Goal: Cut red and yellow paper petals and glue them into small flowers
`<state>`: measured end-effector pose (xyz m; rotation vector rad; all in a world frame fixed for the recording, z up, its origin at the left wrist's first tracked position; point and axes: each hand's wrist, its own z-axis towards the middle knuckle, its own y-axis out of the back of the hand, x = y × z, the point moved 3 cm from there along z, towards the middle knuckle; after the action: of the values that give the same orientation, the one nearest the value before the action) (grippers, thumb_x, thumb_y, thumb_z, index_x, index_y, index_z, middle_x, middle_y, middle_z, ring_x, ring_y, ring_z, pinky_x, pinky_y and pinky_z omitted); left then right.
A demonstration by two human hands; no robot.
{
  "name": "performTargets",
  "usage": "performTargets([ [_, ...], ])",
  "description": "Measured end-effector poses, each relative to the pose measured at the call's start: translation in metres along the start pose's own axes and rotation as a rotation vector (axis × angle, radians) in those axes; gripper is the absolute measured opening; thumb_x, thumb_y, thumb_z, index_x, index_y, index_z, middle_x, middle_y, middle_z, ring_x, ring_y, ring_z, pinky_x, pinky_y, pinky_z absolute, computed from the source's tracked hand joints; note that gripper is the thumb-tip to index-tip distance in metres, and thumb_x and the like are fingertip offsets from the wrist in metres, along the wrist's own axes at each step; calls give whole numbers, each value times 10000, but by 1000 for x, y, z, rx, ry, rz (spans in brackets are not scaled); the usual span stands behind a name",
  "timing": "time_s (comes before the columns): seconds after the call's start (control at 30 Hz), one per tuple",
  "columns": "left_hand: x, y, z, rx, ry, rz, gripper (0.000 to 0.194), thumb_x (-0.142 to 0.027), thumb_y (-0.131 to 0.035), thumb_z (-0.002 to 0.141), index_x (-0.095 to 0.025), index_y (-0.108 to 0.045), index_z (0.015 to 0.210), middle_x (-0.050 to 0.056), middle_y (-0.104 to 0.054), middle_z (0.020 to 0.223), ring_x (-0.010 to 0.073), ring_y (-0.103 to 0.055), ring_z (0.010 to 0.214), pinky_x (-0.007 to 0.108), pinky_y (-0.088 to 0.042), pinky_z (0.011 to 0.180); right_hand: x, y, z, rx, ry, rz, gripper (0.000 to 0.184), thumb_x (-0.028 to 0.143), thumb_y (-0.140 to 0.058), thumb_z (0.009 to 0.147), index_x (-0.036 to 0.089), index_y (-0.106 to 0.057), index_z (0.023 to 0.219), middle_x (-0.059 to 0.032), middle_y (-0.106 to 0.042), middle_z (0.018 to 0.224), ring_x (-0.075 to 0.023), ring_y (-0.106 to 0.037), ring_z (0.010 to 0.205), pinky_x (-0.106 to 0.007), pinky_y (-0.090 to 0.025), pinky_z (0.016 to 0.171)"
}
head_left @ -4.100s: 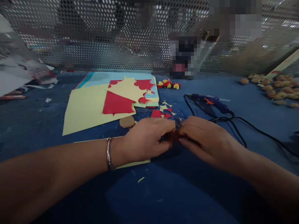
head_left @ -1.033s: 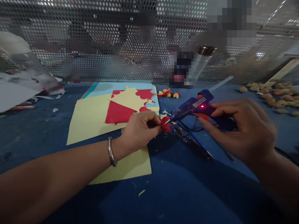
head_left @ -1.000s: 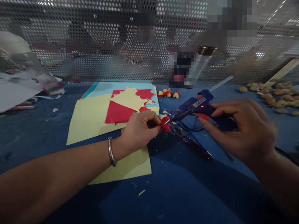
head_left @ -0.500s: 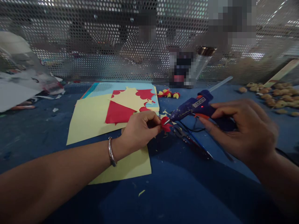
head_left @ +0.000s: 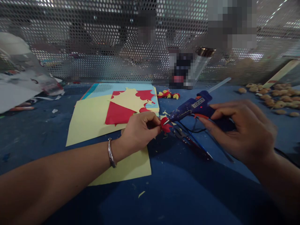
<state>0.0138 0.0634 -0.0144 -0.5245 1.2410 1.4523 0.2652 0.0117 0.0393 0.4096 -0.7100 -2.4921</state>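
Note:
My left hand, a bangle on its wrist, pinches a small red paper piece just above the blue table. My right hand grips a blue hot glue gun. The gun's nozzle touches the red piece. A clear glue stick pokes out of the gun's rear. The gun's black cord trails across the table toward the right.
Yellow, red and light blue paper sheets lie left of centre, with cut scraps. Scissors rest under the gun. Small red-yellow paper shapes sit further back, beige lumps far right, crumpled plastic far left. A perforated metal screen closes off the back.
Four seconds ago both hands worked the red piece together and the gun lay on the table. Over the last second the gun stays at the piece, barely moving.

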Motion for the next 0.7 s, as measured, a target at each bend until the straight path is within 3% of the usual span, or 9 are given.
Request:
performTargets([
  [0.53, 1, 2, -1, -20, 43, -23, 51, -181, -694, 746, -193, -670, 703, -14, -712, 699, 105, -623, 629, 243, -474, 566, -1, -1, 0, -14, 0, -13, 269, 195, -849, 867, 232, -585, 899, -38, -744, 895, -193, -747, 856, -318, -595, 743],
  [0.7, 6, 2, 1, -64, 105, -136, 57, -205, -729, 739, -193, -676, 722, -9, -696, 706, 110, -615, 634, 264, -477, 581, -2, 2, -1, -32, -9, -22, 250, 224, -832, 884, 235, -583, 896, -41, -744, 916, -196, -733, 842, -330, -583, 726],
])
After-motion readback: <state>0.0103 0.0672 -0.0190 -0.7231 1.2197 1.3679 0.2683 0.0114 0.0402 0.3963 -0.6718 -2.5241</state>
